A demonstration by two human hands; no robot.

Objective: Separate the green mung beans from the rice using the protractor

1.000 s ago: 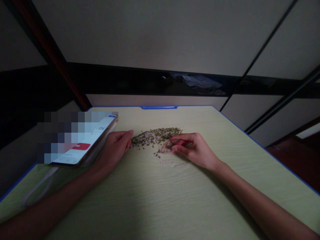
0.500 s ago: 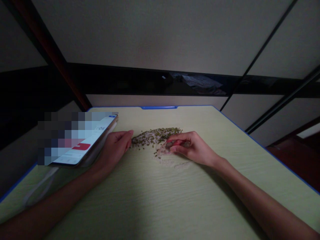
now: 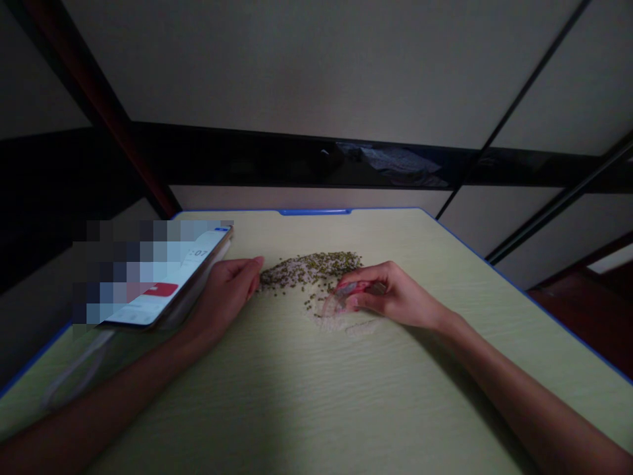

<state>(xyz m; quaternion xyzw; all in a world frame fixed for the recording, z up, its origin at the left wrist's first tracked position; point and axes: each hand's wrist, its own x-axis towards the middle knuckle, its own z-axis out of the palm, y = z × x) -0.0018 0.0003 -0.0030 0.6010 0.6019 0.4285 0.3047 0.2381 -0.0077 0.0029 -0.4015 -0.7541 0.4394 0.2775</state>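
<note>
In the head view, our right hand [image 3: 403, 298] pinches a clear, reddish object [image 3: 336, 306] (too blurred to name) by green grains [image 3: 316, 264] on the table [image 3: 297, 396]; our left hand [image 3: 230, 285] curls beside them, holding what, we cannot tell.

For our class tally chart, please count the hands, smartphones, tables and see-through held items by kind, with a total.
Left hand and right hand: 2
Smartphone: 1
Blue-edged table: 1
See-through held item: 1
Total: 5
</note>
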